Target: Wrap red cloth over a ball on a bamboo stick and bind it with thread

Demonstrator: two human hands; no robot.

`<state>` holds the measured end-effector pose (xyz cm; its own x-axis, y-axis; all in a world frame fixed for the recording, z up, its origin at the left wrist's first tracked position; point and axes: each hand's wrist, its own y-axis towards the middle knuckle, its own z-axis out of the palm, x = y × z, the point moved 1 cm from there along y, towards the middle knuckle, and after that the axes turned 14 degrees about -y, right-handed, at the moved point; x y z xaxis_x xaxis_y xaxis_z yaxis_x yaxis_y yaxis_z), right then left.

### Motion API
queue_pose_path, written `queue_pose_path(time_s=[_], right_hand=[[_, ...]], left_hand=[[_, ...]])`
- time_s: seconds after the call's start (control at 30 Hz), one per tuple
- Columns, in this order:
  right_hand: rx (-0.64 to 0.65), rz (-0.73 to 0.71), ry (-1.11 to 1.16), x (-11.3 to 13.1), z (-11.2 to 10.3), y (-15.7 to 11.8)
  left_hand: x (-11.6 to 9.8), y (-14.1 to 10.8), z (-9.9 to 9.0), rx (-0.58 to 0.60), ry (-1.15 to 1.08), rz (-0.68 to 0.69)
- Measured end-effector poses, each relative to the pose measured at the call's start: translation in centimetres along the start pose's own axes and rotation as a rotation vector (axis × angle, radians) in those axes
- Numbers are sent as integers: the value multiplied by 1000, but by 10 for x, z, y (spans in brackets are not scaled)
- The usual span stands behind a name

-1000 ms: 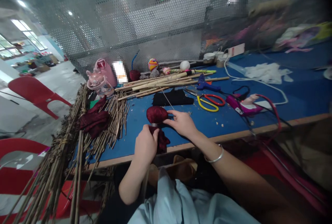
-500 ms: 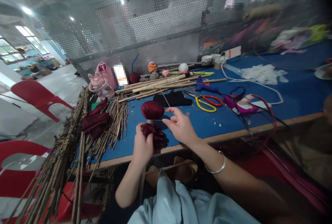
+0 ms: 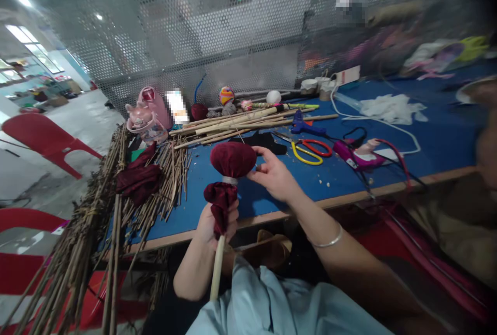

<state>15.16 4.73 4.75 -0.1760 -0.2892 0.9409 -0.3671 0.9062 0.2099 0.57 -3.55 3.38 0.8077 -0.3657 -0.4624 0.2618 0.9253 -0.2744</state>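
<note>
A stick [image 3: 218, 267] topped with a rounded maroon fabric head [image 3: 233, 159] is upright, tilted slightly, in front of me. Pale thread [image 3: 230, 180] is wound round the neck, and gathered maroon cloth [image 3: 221, 200] hangs below it. My left hand [image 3: 212, 225] is closed around the stick and the loose cloth. At the right side of the head is my right hand [image 3: 272, 173], its thumb and index finger bent. A thin strand of thread [image 3: 240, 136] runs behind the head toward these fingers; the grip on it is partly hidden.
On the blue table [image 3: 272, 198] lie scissors [image 3: 310, 151], a blue glue gun [image 3: 305, 125], a purple power strip [image 3: 359, 156] with cords, and pale sticks [image 3: 233, 124]. Twig bundles [image 3: 83, 236] and more maroon cloth [image 3: 137, 179] are at left. A perforated metal panel [image 3: 248, 40] stands behind.
The wrapped head has turned upright and come higher, showing the stick beneath. My left hand has rotated around it. My right hand has moved slightly up, close against the head.
</note>
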Motion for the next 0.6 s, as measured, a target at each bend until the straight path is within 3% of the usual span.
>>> queue_pose_path(time_s=[0.07,0.17,0.23,0.27,0.33,0.37,0.43,0.6], right_hand=[[139,-72,14,1,-5,7],[129,-86,-88,5,-13,10],[60,-29,-220,7,-17,7],[37,-4,-277,8,-19,5],[26,26,-345,8,-19,1],[29,35,-359,7,-18,0],[44,54,-365,6,-15,-2],[45,78,-379,2,-12,-2]], left_hand=[[2,6,-5,41,2,-17],[-6,7,-10,-72,389,248],[-18,1,-7,-193,654,514],[-26,-4,-3,-247,715,642],[-41,-16,7,-410,847,1045],[-45,-20,13,-412,864,1136],[-44,-20,22,-351,928,1101],[-5,1,14,-272,1162,587]])
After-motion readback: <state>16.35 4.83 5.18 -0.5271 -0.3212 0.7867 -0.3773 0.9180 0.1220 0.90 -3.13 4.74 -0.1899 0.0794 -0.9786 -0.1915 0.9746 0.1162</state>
